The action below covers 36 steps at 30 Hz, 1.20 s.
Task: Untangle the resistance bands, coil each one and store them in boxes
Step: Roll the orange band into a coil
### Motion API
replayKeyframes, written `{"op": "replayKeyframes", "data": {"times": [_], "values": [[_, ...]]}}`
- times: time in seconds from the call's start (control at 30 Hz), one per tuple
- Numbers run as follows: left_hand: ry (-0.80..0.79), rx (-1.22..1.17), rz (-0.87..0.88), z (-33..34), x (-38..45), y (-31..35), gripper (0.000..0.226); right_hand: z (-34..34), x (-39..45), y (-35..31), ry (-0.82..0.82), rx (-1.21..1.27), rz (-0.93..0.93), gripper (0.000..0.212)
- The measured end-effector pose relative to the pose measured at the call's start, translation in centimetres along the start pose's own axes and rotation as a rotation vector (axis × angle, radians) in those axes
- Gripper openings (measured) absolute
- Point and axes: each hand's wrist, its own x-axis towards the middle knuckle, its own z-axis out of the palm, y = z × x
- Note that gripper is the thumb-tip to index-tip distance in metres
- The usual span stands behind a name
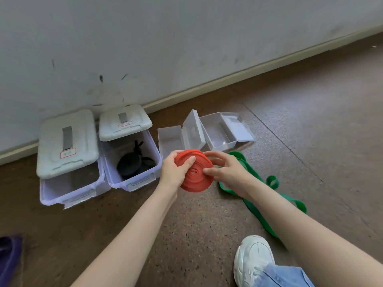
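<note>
Both hands grasp the coiled red band (194,171) above the floor: left grip (176,169) at its 9 o'clock, right grip (224,172) at 3. Green band (255,183) lies at 4 o'clock.

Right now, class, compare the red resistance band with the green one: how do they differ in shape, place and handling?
The red band is wound into a tight flat coil; the green band lies loose and looping. The red band is held up off the floor by the left hand and right hand; the green band lies on the floor, partly behind the right arm. Both are flat bands, and neither is in a box yet.
</note>
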Motion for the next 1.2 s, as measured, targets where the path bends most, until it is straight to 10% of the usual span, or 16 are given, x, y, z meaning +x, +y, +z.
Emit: {"op": "replayKeyframes", "data": {"times": [0.33, 0.5, 0.83, 1.2], "values": [[0.007, 0.663, 0.159, 3.4, 8.0, -4.9, 0.058, -7.3, 6.7, 4.8, 0.208, 0.02, 0.148, 0.04], [0.091, 0.542, 0.031, 8.2, 12.0, -3.9, 0.091, -8.1, 8.3, 6.4, 0.23, 0.026, 0.163, 0.04], [0.182, -0.17, -0.142, 2.8, 13.3, -6.7, 0.033, -7.3, 9.4, 6.6, 0.21, 0.198, 0.082, 0.039], [0.059, -0.064, -0.094, 2.6, 12.9, -6.7, 0.033, -6.3, 9.7, 6.5, 0.197, 0.248, 0.041, 0.038]]}}
